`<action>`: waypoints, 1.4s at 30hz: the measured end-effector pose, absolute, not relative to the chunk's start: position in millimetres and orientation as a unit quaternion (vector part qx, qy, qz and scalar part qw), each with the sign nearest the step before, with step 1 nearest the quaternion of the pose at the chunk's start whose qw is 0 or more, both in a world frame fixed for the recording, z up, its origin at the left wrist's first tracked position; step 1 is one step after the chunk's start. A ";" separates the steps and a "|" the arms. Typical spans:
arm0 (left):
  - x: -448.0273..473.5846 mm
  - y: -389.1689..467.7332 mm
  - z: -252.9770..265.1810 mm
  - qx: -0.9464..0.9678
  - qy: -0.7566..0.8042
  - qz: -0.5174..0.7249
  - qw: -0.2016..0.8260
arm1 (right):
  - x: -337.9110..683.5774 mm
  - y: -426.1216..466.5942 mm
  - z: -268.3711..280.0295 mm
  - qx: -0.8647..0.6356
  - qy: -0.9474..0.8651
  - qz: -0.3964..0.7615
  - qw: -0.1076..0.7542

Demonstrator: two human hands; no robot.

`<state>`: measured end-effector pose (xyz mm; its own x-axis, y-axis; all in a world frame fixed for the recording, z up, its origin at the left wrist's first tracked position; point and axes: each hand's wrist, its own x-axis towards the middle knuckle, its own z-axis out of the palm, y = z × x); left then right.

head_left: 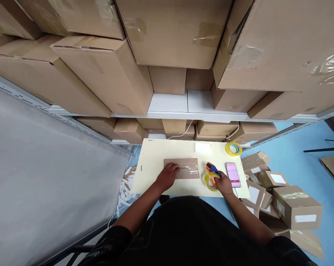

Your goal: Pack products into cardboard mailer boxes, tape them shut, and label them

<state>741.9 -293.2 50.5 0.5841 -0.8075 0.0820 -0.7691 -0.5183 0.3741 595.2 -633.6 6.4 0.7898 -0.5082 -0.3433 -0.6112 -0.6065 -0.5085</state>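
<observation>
Your bench (pixel 152 151): one taped cardboard box (pixel 189 172), your partly open left hand (pixel 168 176) palm-down on it; toward the near edge, one tape dispenser (pixel 212 169), gripped in your closed right hand (pixel 224 184).

Matt cardboard box (pixel 184 174), glossy clear plastic tape (pixel 193 168), shiny yellow tape roll (pixel 206 181), smooth pale counter (pixel 152 155), matt black cloth shirt (pixel 194 229)

Cannot see patch of flat brown cardboard box (pixel 187 170) under bare left hand (pixel 168 175). Cannot make out fingertips of bare right hand (pixel 224 183) against orange-and-blue tape dispenser (pixel 213 169). Cannot read pixelated pink-screened phone (pixel 232 173) or small white paper labels (pixel 305 218). Lose large brown cardboard cartons (pixel 174 33) past top edge, black short-sleeved shirt (pixel 191 236) past bottom.
</observation>
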 end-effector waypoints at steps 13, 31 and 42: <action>773.9 -300.4 65.4 0.722 -0.169 -0.264 0.617 | 686.3 -543.5 115.1 -0.938 -0.044 -0.061 0.339; 762.1 -279.9 76.2 0.740 0.026 -0.290 0.606 | 699.1 -522.5 118.8 -0.975 -0.201 -0.013 0.094; 773.9 -214.8 78.5 0.828 0.013 -0.243 0.504 | 701.3 -542.2 129.4 -0.970 -0.230 0.030 0.065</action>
